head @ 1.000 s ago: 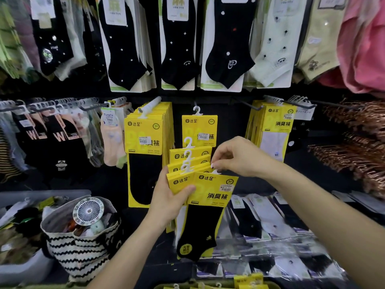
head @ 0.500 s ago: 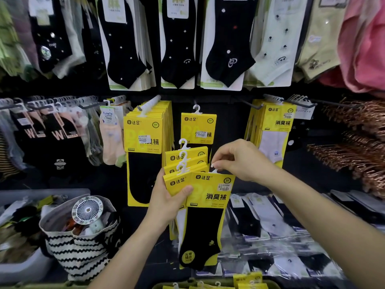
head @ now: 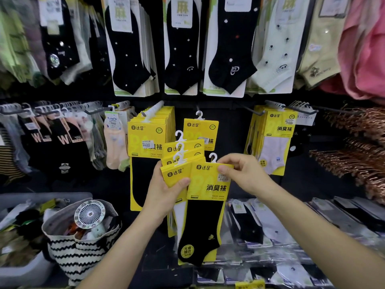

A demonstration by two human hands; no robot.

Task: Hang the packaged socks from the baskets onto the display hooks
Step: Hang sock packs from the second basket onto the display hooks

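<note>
My left hand (head: 166, 192) grips a fanned stack of yellow sock packs (head: 182, 159) with white hooks at their tops. My right hand (head: 243, 174) pinches the top right corner of the front pack (head: 208, 184), which holds a black sock and has its white hook (head: 213, 157) showing. Behind the stack, a single yellow pack (head: 201, 130) hangs on a display hook. A thick row of the same yellow packs (head: 150, 132) hangs to its left, and yellow packs with a white sock (head: 275, 140) hang to the right.
Black and pale socks on cards hang in the upper row. A zigzag-striped bag (head: 79, 251) with a small fan sits at lower left beside a grey bin (head: 23, 274). Copper hangers (head: 358, 155) jut out on the right. Bagged socks (head: 270, 226) lie on the shelf below.
My right hand has shifted from above the front pack's hook to its top right corner, uncovering the hook. My left hand has kept its hold on the stack.
</note>
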